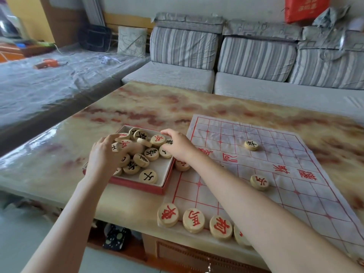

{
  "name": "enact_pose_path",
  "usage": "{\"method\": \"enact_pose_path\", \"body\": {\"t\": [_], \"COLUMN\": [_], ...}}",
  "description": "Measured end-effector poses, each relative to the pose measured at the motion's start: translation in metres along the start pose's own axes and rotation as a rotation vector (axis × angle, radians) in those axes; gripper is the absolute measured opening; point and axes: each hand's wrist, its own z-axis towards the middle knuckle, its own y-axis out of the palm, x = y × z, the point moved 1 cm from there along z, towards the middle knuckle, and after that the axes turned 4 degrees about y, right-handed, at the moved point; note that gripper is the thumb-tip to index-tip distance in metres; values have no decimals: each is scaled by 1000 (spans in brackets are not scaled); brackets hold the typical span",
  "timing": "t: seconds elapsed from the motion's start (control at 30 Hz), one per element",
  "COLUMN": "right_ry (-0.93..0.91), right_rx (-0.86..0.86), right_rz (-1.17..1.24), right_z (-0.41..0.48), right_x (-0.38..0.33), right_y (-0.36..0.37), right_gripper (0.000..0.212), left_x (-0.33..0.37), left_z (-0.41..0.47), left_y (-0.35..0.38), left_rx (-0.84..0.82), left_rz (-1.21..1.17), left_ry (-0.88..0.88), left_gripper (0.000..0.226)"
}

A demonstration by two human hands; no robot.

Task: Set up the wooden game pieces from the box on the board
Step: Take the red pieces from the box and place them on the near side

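Pieces [151, 154] heaped in box [137, 185] on tabletop [157, 103], few on board [295, 194]. Light, hard, smooth discs; pinch by rim. Left grip [104, 154], right grip [177, 146] curled among heap; holding any, cannot tell.

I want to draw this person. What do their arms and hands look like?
The left arm and right arm are bare, no sleeves in view. The left hand and right hand wear no gloves, and no watch, bracelet or ring shows.
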Motion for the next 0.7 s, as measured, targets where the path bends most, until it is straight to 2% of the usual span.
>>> {"method": "enact_pose_path", "body": {"t": [0.17,0.4,0.5,0.57,0.7], "right_ry": [-54,-139,-126,-94,-58], "right_rx": [-80,-41,-48,-42,93], "right_rz": [-202,-370,-308,-186,67], "right_z": [30,42,37,30,9], "right_x": [0,2,2,1,4], "right_y": [21,31,28,26,8], "right_gripper": [62,51,54,57,52], "left_x": [-4,-7,-3,-1,17], "left_z": [11,8,2,0,-2], "left_y": [10,8,6,2,-5], "left_rx": [-97,-18,10,28,39], "left_rz": [40,-5,-60,-61,-105], "left_ry": [55,33,17,41,77], "left_gripper": [45,51,54,54,50]}}
